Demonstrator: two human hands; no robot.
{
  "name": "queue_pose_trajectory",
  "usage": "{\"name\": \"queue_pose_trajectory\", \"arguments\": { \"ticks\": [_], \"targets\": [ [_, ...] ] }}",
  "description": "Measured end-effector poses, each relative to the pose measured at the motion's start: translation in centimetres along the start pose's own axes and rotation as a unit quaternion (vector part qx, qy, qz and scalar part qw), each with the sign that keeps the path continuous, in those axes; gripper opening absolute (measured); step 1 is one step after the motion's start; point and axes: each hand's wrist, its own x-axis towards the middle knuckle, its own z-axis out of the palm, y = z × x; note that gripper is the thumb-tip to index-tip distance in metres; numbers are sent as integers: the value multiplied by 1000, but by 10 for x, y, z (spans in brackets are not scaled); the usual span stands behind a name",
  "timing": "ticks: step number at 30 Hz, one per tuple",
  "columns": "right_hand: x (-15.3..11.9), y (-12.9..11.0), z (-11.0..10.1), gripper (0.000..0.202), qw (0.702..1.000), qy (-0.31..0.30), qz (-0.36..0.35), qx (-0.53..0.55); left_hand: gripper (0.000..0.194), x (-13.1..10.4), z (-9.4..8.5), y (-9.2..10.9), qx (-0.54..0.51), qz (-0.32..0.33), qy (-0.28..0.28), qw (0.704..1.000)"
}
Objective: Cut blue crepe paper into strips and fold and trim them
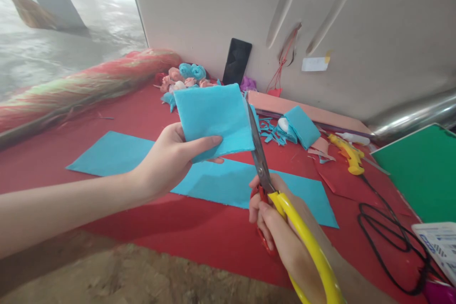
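A folded piece of blue crepe paper (213, 114) is pinched in my left hand (167, 159), thumb on top and fingers beneath. Scissors (261, 166) with yellow and red handles are in my right hand (281, 228), its fingers wrapped round the handles. The blades point away from me along the right edge of the folded paper; whether they are cutting into it I cannot tell. Below both hands a long strip of blue paper (217, 185) lies flat on the red table cover (142, 223).
Rolled paper flowers (192, 72) and a leaning black phone (237, 61) stand at the back. Blue scraps (274, 133), a folded blue stack (302, 127) and a yellow glue gun (347, 152) with a looping black cord (384, 232) lie right, beside a green board (423, 171).
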Motion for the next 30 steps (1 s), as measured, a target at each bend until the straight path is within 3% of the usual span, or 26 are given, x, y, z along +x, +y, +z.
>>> {"name": "queue_pose_trajectory", "arguments": {
  "ticks": [30],
  "targets": [
    [-3, -6, -3, 18, 998, 1, -16, -66, 7, -1, 1, -2, 9, -16, 4, 1000]
  ]
}}
